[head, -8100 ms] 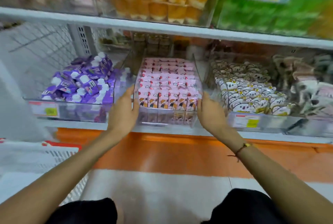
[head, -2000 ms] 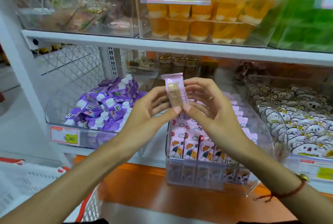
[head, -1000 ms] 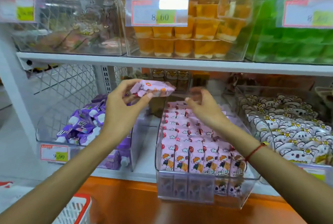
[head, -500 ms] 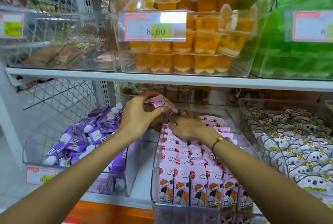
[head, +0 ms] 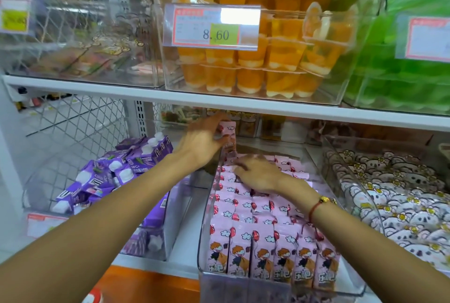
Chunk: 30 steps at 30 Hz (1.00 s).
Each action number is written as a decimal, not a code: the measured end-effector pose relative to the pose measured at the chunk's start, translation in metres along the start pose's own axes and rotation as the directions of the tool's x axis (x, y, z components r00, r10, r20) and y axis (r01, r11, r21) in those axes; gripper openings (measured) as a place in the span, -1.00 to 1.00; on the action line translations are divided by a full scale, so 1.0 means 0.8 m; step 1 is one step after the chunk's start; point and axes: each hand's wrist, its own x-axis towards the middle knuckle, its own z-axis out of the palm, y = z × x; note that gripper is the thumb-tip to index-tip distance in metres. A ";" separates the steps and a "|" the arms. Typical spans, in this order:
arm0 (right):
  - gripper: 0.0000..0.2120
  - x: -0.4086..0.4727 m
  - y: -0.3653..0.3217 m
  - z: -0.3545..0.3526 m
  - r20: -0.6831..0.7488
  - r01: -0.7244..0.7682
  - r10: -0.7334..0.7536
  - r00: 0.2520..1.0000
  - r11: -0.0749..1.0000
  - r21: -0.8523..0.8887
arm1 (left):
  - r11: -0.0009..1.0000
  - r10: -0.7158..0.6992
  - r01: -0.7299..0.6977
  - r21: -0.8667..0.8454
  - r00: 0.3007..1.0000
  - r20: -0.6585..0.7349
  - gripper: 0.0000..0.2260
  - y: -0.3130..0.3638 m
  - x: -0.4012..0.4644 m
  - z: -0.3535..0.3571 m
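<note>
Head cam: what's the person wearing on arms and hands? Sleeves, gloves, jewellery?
No gloves on the left hand or the right hand, and no sleeves in view on either arm. The right wrist carries a thin red cord bracelet with a small gold-coloured bead. The left wrist is bare. No rings that I can make out; the fingers are blurred.

Both my bare arms reach forward. My left hand (head: 203,140) sits higher, fingers and thumb pinching a pink packet (head: 227,132). My right hand (head: 261,176) lies lower, palm down, fingers stretched leftward, a red cord (head: 314,210) round its wrist.
</note>
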 end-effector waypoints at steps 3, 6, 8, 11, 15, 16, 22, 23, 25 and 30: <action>-0.61 0.017 -0.005 -0.004 -0.088 -0.050 0.050 0.995 0.999 -0.004 | 0.987 -0.103 0.078 -0.143 0.978 -0.179 -0.64 0.000 -0.012 0.000; -0.60 0.028 -0.009 0.002 -0.033 -0.066 0.062 0.998 0.990 -0.125 | 0.953 -0.210 0.132 -0.272 0.936 -0.283 -0.67 -0.004 -0.030 -0.007; -0.57 0.028 -0.009 0.005 -0.010 -0.057 0.056 0.998 0.989 -0.137 | 0.940 -0.216 0.124 -0.317 0.937 -0.274 -0.70 -0.006 -0.037 -0.013; -0.58 0.020 -0.006 0.003 -0.030 -0.021 0.017 0.999 0.991 -0.131 | 0.957 -0.176 0.115 -0.267 0.960 -0.220 -0.71 -0.009 -0.038 -0.015; -0.58 0.003 -0.002 0.000 0.067 0.034 -0.028 0.997 0.994 -0.100 | 0.982 -0.088 0.066 -0.179 0.989 -0.120 -0.65 -0.008 -0.025 -0.008; -0.58 -0.001 0.000 0.000 0.070 0.043 -0.036 0.997 0.994 -0.102 | 0.988 -0.058 0.048 -0.146 0.996 -0.070 -0.66 -0.008 -0.021 -0.005; -0.56 -0.009 0.000 0.001 0.095 0.025 -0.016 0.995 0.995 -0.099 | 0.963 -0.104 0.030 0.267 0.958 0.268 -0.74 0.006 0.005 0.013; -0.56 -0.009 0.001 0.000 0.090 0.036 -0.028 0.996 0.995 -0.092 | 0.962 -0.119 0.046 0.267 0.958 0.262 -0.74 0.009 0.006 0.010; -0.57 -0.009 0.003 -0.002 0.039 0.074 -0.072 0.997 0.997 -0.034 | 0.967 -0.155 0.107 0.230 0.967 0.202 -0.69 0.015 -0.006 -0.003; -0.61 0.000 -0.003 -0.002 -0.158 0.134 -0.129 0.979 0.991 0.017 | 0.965 -0.255 0.257 -0.056 0.966 0.035 -0.70 0.037 -0.102 -0.039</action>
